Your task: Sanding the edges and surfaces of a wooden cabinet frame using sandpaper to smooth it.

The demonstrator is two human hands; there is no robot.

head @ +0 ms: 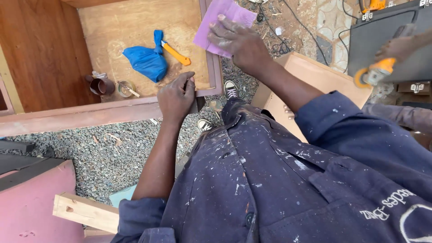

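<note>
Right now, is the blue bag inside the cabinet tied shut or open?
Tied shut. The blue bag bulges full, and its neck is gathered into a knot with a loose tail sticking up, on the plywood panel.

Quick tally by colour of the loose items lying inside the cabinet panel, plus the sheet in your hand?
Blue: 1, bag
Orange: 1, scraper
Brown: 1, tin
Pale: 1, lid
Purple: 1, sandpaper under the right hand
Total: 5
</note>
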